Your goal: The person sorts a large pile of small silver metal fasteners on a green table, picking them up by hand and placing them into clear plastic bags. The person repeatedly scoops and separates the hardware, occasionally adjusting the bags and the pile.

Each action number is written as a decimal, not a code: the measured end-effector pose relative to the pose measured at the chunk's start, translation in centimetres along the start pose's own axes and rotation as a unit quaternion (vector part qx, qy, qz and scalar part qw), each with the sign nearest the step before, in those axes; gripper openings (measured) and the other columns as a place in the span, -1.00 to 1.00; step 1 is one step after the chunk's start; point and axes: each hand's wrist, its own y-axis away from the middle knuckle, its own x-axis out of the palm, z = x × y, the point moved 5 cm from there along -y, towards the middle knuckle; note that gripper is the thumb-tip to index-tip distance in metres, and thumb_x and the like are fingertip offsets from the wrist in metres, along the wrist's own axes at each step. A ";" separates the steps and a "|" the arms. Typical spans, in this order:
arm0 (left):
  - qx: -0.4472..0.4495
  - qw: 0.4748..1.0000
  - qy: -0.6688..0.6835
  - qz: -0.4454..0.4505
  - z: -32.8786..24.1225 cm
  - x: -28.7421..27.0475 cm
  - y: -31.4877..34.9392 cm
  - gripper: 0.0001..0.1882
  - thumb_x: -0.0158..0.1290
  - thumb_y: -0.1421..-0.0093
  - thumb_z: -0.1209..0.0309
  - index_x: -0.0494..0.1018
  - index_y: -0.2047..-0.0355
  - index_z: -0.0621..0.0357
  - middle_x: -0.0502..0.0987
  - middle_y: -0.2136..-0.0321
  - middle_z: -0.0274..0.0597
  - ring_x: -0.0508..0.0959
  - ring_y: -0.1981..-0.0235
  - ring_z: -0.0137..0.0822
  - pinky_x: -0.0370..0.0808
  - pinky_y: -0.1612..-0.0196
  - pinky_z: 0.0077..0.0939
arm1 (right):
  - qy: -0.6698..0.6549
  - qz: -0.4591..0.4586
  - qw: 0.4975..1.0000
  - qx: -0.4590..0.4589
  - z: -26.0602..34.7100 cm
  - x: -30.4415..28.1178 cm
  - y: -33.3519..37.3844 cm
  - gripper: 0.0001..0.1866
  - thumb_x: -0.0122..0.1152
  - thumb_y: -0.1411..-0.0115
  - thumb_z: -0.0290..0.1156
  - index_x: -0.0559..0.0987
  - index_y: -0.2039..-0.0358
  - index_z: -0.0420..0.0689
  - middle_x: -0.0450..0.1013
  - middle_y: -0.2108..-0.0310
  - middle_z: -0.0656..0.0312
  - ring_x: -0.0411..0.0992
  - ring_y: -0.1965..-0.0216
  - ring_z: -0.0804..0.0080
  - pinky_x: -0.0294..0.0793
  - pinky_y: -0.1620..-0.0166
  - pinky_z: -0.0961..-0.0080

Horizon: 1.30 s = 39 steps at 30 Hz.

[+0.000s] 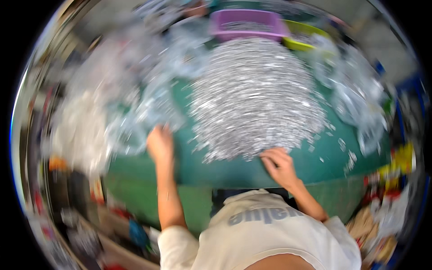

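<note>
A wide heap of small, shiny silver pieces (256,94) covers the middle of the green table (225,173); blur hides their exact kind. At the heap's near right edge, my right hand (279,164) has its fingers curled and pressed together among the pieces. Whatever it pinches is too small to make out. My left hand (160,144) is to the left of the heap, apart from it, beside a clear plastic bag (128,135). Its fingers look closed, and their contents are hidden by blur.
Behind the heap stand a purple basin (276,27) and a yellow-green basin (294,44), both with silver pieces inside. Clear bags (355,90) lie at the right, and a large pile of plastic bags (108,72) fills the left. A few loose pieces (351,162) lie near the right bags.
</note>
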 end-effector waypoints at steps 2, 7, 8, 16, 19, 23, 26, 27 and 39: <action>-0.022 0.992 0.083 0.088 -1.7 -2.1 3.8 -0.76 0.11 -0.20 0.38 0.54 0.52 0.32 0.53 0.63 0.07 0.53 0.64 -0.14 0.42 0.50 -0.24 | -0.031 -0.003 0.999 -0.006 0.5 -0.3 0.0 -0.92 0.27 -0.11 -0.52 0.63 0.35 -0.17 0.56 0.33 0.14 0.50 0.23 0.18 0.41 0.09 0.30; -0.040 0.799 0.473 0.368 -13.3 -0.4 13.2 -0.82 0.02 -0.29 0.50 0.55 0.32 0.40 0.59 0.54 -0.17 0.56 0.55 -0.46 0.46 0.50 -0.65 | -0.091 -0.008 0.995 -0.037 1.8 -0.9 1.2 -0.79 0.22 -0.18 -0.35 0.56 0.19 -0.15 0.52 0.30 0.19 0.48 0.21 0.22 0.39 0.10 0.29; -0.041 0.766 0.492 0.412 -15.0 0.7 14.5 -0.83 0.02 -0.29 0.52 0.55 0.29 0.42 0.60 0.51 -0.14 0.58 0.52 -0.44 0.49 0.49 -0.64 | -0.098 -0.006 0.994 -0.046 2.1 -1.4 1.3 -0.77 0.21 -0.19 -0.33 0.56 0.17 -0.14 0.52 0.31 0.20 0.48 0.22 0.22 0.39 0.11 0.28; 0.021 0.662 0.536 0.523 -24.3 3.8 17.6 -0.72 -0.02 -0.30 0.58 0.44 0.01 0.48 0.59 0.18 0.03 0.61 0.19 -0.31 0.56 0.19 -0.51 | -0.077 -0.085 0.990 0.082 -0.4 -9.0 4.2 -0.84 0.18 -0.19 -0.41 0.58 0.22 -0.12 0.46 0.42 0.17 0.46 0.34 0.17 0.43 0.24 0.28; 0.077 0.668 0.519 0.528 -26.5 4.3 18.0 -0.64 -0.04 -0.29 0.62 0.36 -0.10 0.40 0.55 0.08 0.00 0.55 0.02 -0.28 0.46 -0.06 -0.48 | -0.017 -0.215 0.959 0.184 -4.0 -15.5 7.2 -0.82 0.26 -0.15 -0.42 0.61 0.25 -0.20 0.56 0.30 0.11 0.53 0.32 0.25 0.52 0.22 0.43; 0.117 0.737 0.458 0.482 -25.7 4.4 16.6 -0.64 -0.01 -0.26 0.63 0.38 -0.08 0.43 0.57 0.11 0.03 0.56 0.07 -0.29 0.49 0.02 -0.49 | 0.115 -0.533 0.808 0.223 -11.2 -28.6 13.7 -0.82 0.21 -0.20 -0.44 0.59 0.24 -0.27 0.48 0.43 0.38 0.34 0.43 0.68 0.39 0.34 0.63; 0.080 0.751 0.459 0.467 -24.3 5.4 16.0 -0.65 0.00 -0.27 0.61 0.40 -0.06 0.43 0.58 0.14 0.00 0.57 0.08 -0.31 0.48 0.02 -0.50 | 0.201 -0.553 0.761 0.273 -18.7 -36.9 18.5 -0.82 0.20 -0.20 -0.42 0.60 0.25 -0.26 0.45 0.55 0.35 0.34 0.50 0.66 0.37 0.39 0.61; 0.079 0.756 0.459 0.460 -24.5 5.2 15.8 -0.67 0.01 -0.27 0.60 0.42 -0.04 0.42 0.59 0.17 -0.02 0.57 0.10 -0.32 0.48 0.03 -0.51 | 0.228 -0.546 0.755 0.282 -20.6 -38.7 19.3 -0.81 0.20 -0.20 -0.41 0.60 0.24 -0.25 0.46 0.57 0.30 0.37 0.52 0.60 0.39 0.39 0.57; 0.198 0.907 0.315 0.198 -22.4 4.8 12.8 -0.74 0.01 -0.21 0.65 0.49 0.08 0.30 0.51 0.06 -0.06 0.51 0.02 -0.25 0.44 -0.03 -0.44 | 0.374 -0.462 0.766 0.244 -14.9 -35.0 14.0 -0.86 0.16 -0.19 -0.48 0.58 0.25 -0.21 0.46 0.40 0.11 0.41 0.32 0.20 0.41 0.20 0.28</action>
